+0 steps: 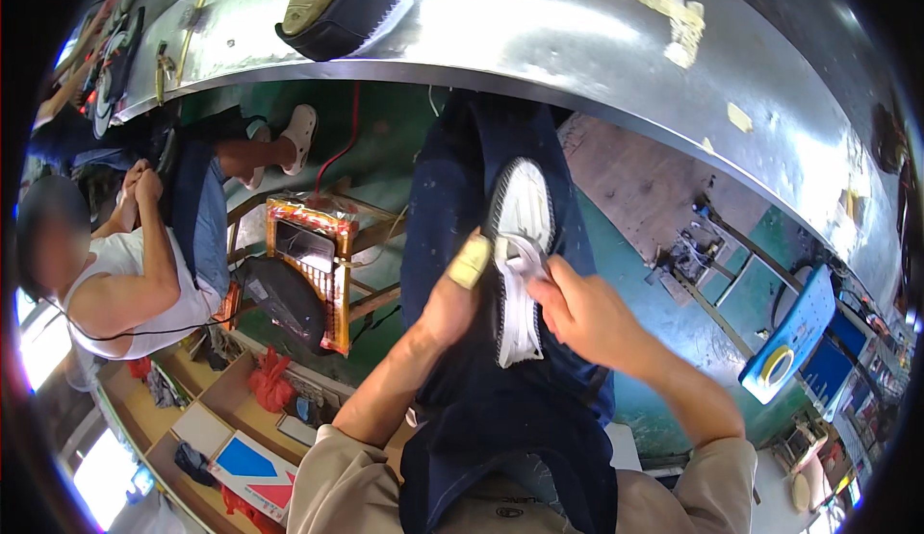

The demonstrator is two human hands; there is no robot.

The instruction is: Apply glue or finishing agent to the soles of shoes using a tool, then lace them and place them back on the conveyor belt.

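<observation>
A shoe point(523, 210) lies over my thighs with its pale white underside up and its toe pointing away from me. Dark stitching runs along its edge. My left hand point(452, 308) grips it from the left; yellow tape wraps the thumb, and the other fingers are hidden behind the shoe. Closed over the shoe's middle is my right hand point(584, 319), its fingers at a grey, curved band-like piece point(523, 253). Whether that piece is a tool or part of the shoe, I cannot make out. A dark apron point(515, 438) covers my lap.
A metal-topped bench point(539, 24) crosses ahead, bearing a dark shoe point(358, 14) and tape strips point(679, 16). At left sits another person point(135, 274), near an orange-framed rack point(308, 265) and wooden bins point(207, 394). A blue stool point(794, 337) stands at right.
</observation>
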